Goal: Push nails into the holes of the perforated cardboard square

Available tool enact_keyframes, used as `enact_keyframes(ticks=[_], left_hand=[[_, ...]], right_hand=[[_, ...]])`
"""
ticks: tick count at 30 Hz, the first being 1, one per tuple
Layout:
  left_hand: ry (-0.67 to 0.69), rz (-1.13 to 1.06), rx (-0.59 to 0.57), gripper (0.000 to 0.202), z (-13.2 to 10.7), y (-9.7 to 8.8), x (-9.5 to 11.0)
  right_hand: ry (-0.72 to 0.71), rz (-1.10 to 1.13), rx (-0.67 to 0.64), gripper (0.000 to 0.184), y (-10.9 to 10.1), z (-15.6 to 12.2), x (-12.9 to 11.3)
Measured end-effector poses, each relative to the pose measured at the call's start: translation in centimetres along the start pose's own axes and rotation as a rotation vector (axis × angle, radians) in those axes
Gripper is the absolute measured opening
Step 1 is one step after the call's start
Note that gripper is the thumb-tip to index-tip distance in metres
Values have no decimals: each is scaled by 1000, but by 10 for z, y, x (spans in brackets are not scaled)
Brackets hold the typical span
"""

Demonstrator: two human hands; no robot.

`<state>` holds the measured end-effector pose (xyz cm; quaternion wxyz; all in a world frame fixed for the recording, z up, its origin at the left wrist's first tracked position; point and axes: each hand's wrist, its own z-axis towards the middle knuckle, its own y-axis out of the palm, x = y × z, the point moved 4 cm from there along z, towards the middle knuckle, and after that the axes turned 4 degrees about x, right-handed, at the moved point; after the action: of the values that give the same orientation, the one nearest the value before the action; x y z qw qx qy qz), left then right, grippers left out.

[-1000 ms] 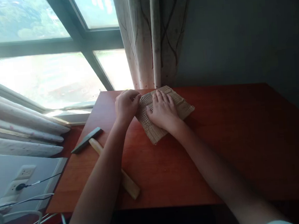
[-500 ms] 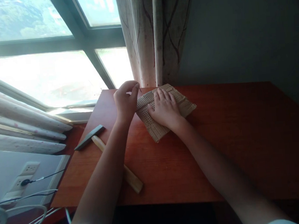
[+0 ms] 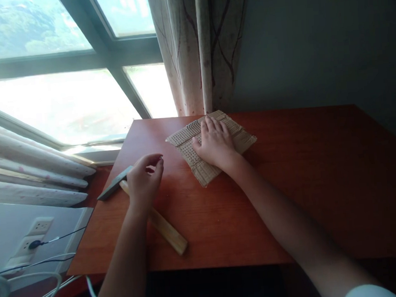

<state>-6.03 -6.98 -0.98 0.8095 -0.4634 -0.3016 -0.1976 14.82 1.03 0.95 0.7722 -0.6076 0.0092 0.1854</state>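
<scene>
A piece of brown cardboard (image 3: 205, 171) with rows of small dark holes and creases lies slanted on the desk. My right hand (image 3: 216, 142) rests on it, palm down with fingers stretched out, covering its middle. Left of the cardboard and apart from it, my left hand (image 3: 145, 178) is raised with thumb and forefinger pinched together. A tiny glint shows at the fingertips, too small to name. Beneath that hand and wrist lies a pale wooden stick (image 3: 168, 231), partly hidden. Beside its upper end is a grey-green bar (image 3: 113, 185).
The reddish-brown wooden desk (image 3: 306, 181) has its front edge near me. Behind its left side are a window (image 3: 108, 57) and curtains (image 3: 185, 53). A wall socket (image 3: 39, 226) with a plug and several loose cables (image 3: 57, 274) sits at lower left.
My left hand has moved down and left, away from the cardboard's far left corner, its fingers still pinched. My right hand has stayed on the cardboard. The whole view has shifted slightly.
</scene>
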Motion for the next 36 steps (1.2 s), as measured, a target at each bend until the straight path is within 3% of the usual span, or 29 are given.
enact_keyframes(ticks=[5,11,22,31,36], left_hand=[[219,319,-216,22,-29,-3,-7],[216,419,-238,26,-38,-6,-9],[108,284,-154,23,-38,-9,-17],[98,-41,10,20,-8,-18,26],[173,-168,-4,21,23,1,59]], right_hand=[[1,6,0,72,1,1,1],[2,17,3,73,2,1,1],[2,10,7,73,1,0,1],[2,16,-9,72,0,1,0],[13,35,-4,68,-1,-1,0]])
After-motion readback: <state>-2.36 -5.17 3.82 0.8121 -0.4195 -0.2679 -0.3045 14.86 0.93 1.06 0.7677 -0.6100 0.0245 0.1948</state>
